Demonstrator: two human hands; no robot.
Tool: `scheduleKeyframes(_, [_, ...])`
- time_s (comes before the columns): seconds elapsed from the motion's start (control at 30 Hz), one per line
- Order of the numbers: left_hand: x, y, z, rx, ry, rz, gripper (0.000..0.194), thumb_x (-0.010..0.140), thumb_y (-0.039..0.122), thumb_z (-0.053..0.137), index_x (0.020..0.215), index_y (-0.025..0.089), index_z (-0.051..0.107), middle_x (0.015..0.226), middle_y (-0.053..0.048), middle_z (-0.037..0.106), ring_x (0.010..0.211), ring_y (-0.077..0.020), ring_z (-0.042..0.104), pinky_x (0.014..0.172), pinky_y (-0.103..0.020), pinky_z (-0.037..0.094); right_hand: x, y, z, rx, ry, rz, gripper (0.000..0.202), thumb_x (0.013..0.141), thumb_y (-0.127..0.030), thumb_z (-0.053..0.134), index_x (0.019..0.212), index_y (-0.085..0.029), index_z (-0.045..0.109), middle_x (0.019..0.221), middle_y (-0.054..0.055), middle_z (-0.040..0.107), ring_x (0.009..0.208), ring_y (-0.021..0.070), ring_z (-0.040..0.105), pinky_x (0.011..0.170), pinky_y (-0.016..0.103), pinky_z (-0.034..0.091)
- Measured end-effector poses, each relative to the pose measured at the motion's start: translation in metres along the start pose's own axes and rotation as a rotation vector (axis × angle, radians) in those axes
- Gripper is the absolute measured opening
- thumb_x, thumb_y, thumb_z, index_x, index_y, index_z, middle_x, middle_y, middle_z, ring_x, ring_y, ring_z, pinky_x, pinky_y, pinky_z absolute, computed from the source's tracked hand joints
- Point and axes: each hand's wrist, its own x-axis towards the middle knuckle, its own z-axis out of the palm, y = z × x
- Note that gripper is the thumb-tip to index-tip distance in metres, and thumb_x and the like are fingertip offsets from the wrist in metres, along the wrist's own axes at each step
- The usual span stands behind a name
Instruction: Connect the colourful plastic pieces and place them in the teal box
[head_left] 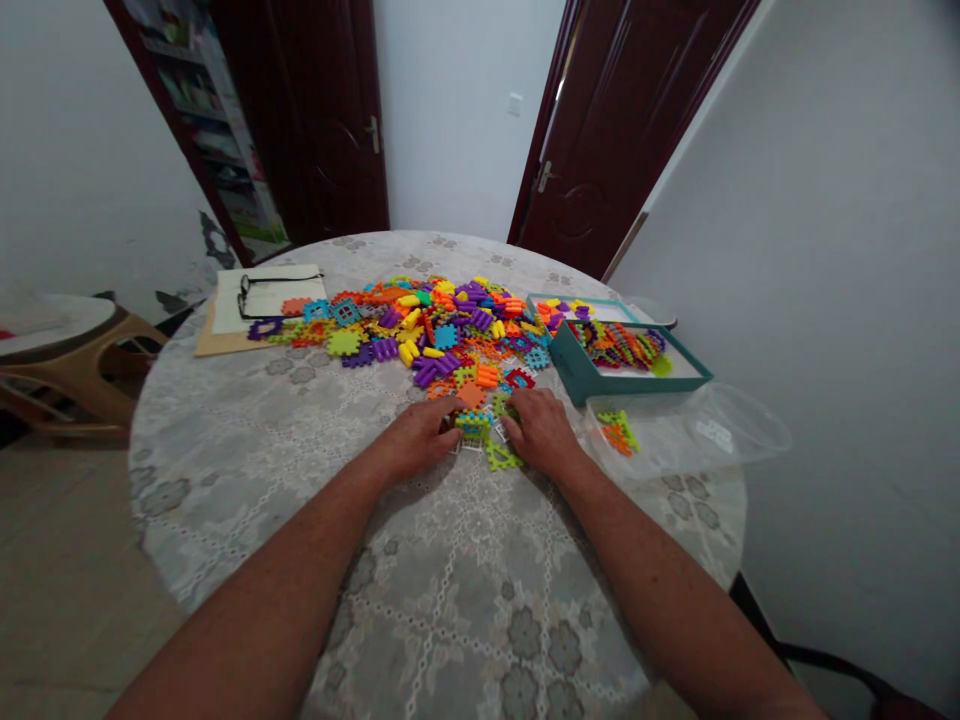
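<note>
My left hand [424, 437] has its fingers curled round the left side of a small green and blue block assembly [472, 425] at the near edge of the pile. Just to the right, my right hand [541, 428] is closed over a green piece [501, 404], its fingertips partly hidden. A green triangular piece [502, 457] lies on the cloth between the hands, nearer to me. An orange square piece [471, 394] sits right behind the assembly. Beyond both hands spreads a heap of colourful plastic pieces [445, 337].
A teal box [574, 372] holding rows of pieces stands at the right, with a clear plastic bag [675, 440] in front of it. Eyeglasses [244, 290] rest on papers [225, 318] at the left. A patterned cloth covers the round table [450, 600].
</note>
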Motion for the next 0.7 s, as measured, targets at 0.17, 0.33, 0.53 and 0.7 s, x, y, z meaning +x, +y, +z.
scheduleKeyframes(0.17, [0.000, 0.003, 0.000, -0.009, -0.013, 0.013, 0.030, 0.089, 0.021, 0.058, 0.115, 0.023, 0.072, 0.096, -0.003, 0.075, 0.084, -0.0196, 0.065, 0.082, -0.031, 0.048, 0.001, 0.004, 0.006, 0.052, 0.075, -0.007, 0.027, 0.097, -0.035, 0.071, 0.117, -0.018, 0.069, 0.116, 0.017, 0.070, 0.115, 0.0334, 0.058, 0.101, 0.048, 0.047])
scheduleKeyframes(0.33, [0.000, 0.003, -0.001, -0.043, -0.015, 0.025, 0.030, 0.086, 0.017, 0.056, 0.109, 0.023, 0.074, 0.099, -0.005, 0.076, 0.089, -0.0212, 0.065, 0.084, -0.032, 0.049, 0.000, -0.004, -0.004, 0.399, 0.238, 0.002, 0.030, 0.098, -0.036, 0.066, 0.121, -0.017, 0.067, 0.113, 0.013, 0.073, 0.101, 0.0257, 0.066, 0.094, 0.039, 0.052])
scheduleKeyframes(0.53, [0.001, 0.001, -0.001, -0.043, -0.003, 0.032, 0.033, 0.086, 0.019, 0.056, 0.115, 0.021, 0.073, 0.105, -0.006, 0.077, 0.094, -0.0229, 0.069, 0.087, -0.034, 0.050, -0.006, -0.029, -0.019, 0.609, -0.005, -0.058, 0.022, 0.106, -0.036, 0.056, 0.102, -0.021, 0.072, 0.092, 0.003, 0.073, 0.080, 0.0163, 0.066, 0.077, 0.028, 0.048])
scheduleKeyframes(0.7, [0.000, -0.002, 0.001, -0.030, 0.046, -0.069, 0.049, 0.090, 0.025, 0.060, 0.139, 0.021, 0.062, 0.105, -0.007, 0.078, 0.091, -0.0236, 0.071, 0.083, -0.034, 0.051, -0.006, -0.036, -0.016, 0.533, -0.017, -0.119, 0.036, 0.111, -0.035, 0.044, 0.087, -0.021, 0.067, 0.081, 0.002, 0.067, 0.076, 0.0164, 0.060, 0.074, 0.028, 0.044])
